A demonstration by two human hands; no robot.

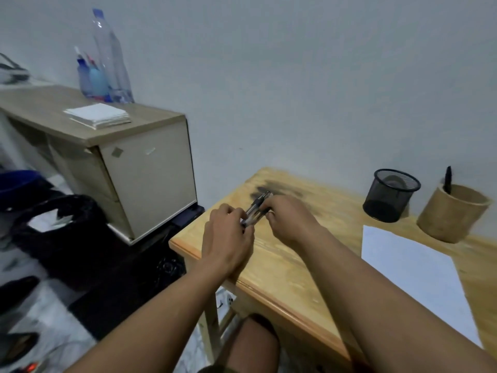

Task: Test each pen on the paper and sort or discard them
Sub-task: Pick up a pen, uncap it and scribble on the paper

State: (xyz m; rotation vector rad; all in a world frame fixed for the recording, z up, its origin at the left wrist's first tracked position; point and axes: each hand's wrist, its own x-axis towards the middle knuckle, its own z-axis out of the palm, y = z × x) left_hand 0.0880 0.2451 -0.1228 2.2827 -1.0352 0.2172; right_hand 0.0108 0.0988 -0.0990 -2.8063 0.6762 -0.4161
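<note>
At the centre of the frame, above the table (282,278), our left hand (228,238) and right hand (290,222) each close their grip on a bundle of pens (255,208). The paper (403,270) lies lower right. At the right edge stand a black mesh cup (390,200) and a wooden cup (454,214) holding one black pen (447,180).

Both hands, left hand (228,238) and right hand (290,222), met at frame centre over the desk's (282,275) left end, bundle of pens (256,208) between them. Paper (408,278) lay on the desk lower right, mesh cup (390,197) and round holder (451,214) behind it, one pen (447,180) standing in the holder. Cabinet (134,170) sat upper left with bottles (107,63) on top.
</note>
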